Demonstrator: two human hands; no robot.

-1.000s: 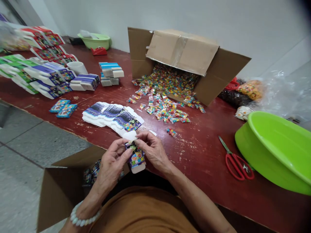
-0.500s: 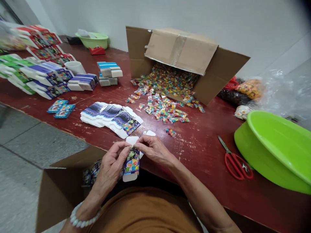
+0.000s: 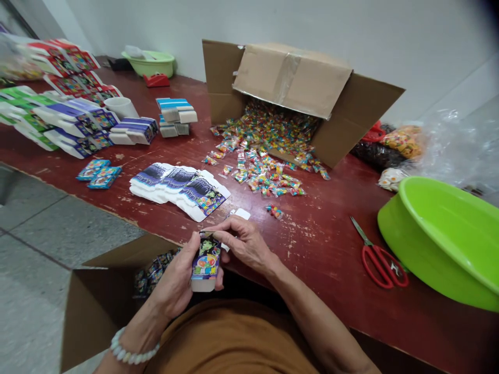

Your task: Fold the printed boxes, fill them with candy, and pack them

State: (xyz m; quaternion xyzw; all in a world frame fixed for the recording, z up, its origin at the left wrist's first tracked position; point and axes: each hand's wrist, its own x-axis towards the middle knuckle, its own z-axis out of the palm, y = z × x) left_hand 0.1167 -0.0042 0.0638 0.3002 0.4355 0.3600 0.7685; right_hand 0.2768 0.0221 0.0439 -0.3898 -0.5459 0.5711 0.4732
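A small printed candy box (image 3: pixel 206 259), dark with bright fruit pictures, stands nearly upright near the table's front edge. My left hand (image 3: pixel 175 283) is wrapped round its sides, with the thumb along the left edge. At its top, my right hand (image 3: pixel 244 243) has thumb and forefinger closed on the upper flap, now folded down. The box's lower end flap shows white and sticks out. Partly under my right hand lies another white-flapped carton (image 3: pixel 240 213), mostly hidden. Just beyond is a fanned row of flat folded cartons (image 3: pixel 175 187). A few wrapped candies (image 3: pixel 274 211) lie beyond my right hand.
Wrapped candies spill from a tipped cardboard box (image 3: pixel 292 78). Red-handled scissors (image 3: pixel 384 265) and a green basin (image 3: pixel 405 239) are at right. Stacked cartons (image 3: pixel 78 122) and two small blue boxes (image 3: pixel 104 177) lie left. An open cardboard box (image 3: pixel 97 296) with packed items stands below the edge.
The upper white flap of the candy box has been folded down. My left hand has shifted from pinching the top to wrapping round the sides; my right hand stays at the top.
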